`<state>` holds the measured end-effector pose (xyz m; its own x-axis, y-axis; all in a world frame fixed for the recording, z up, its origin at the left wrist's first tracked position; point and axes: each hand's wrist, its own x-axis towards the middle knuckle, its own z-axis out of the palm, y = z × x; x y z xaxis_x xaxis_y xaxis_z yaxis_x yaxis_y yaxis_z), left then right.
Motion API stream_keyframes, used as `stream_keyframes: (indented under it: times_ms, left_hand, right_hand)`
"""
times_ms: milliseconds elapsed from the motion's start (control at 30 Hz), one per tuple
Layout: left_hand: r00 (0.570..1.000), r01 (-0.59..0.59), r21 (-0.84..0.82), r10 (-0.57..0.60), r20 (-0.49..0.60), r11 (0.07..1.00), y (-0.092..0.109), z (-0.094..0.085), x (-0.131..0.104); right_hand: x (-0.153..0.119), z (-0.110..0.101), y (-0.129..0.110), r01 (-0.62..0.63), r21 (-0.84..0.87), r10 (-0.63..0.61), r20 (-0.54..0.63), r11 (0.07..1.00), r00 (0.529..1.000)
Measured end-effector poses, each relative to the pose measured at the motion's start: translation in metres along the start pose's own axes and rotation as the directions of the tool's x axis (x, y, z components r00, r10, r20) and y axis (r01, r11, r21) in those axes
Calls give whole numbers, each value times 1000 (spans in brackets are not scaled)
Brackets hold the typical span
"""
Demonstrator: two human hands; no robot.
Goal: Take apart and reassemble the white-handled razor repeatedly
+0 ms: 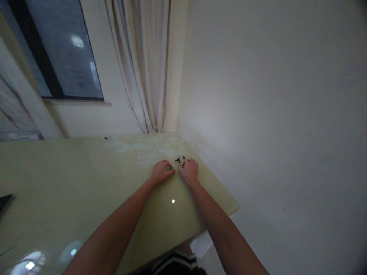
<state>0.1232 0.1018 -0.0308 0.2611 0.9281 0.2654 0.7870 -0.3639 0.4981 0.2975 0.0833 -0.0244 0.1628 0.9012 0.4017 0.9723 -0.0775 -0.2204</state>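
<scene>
Bare forearms reach over the glossy desk, where the left hand pinches a small dark piece and the right hand seems to pinch a black T-shaped piece jutting between them, either likely to skid away should a loose grip drop it.

I see a pale yellow-green table with whitish, leafy-looking patches, a small black tool on it, cream curtains, an off-white wall, a black window frame and black clothing striped white.
</scene>
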Motion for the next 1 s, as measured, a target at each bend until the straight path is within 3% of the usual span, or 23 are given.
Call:
stream_keyframes:
  times_ms: [100, 200, 367, 467, 800, 900, 1000]
  left_hand:
    - [1000, -29, -13, 29, 9, 999, -16, -11, -11]
    - [1000, 2, 12, -1, -9, 1000, -47, -37, -34]
    - [979, 189, 138, -176, -101, 972, -107, -96, -84]
    - [949, 299, 204, -268, -167, 932, -128, -114, -106]
    - [928, 367, 252, -335, -161, 895, -138, -117, -116]
    - [927, 372, 250, -343, -155, 894, -138, -117, -116]
    - [927, 374, 248, -348, -143, 894, -138, -119, -116]
  right_hand:
    - [-1, 3, -1, 23, -2, -23, 13, 1000, 1000]
    - [1, 2, -1, 47, 9, -47, 29, 999, 998]
    - [1, -7, -8, 127, 69, -131, 54, 989, 990]
    - [-4, -9, -30, 147, 127, -158, 82, 981, 984]
    - [-45, 14, -176, -26, 254, -53, 302, 967, 952]
    - [-54, 17, -197, -55, 262, -32, 318, 963, 948]
    - [-51, 19, -195, -60, 270, -25, 300, 961, 954]
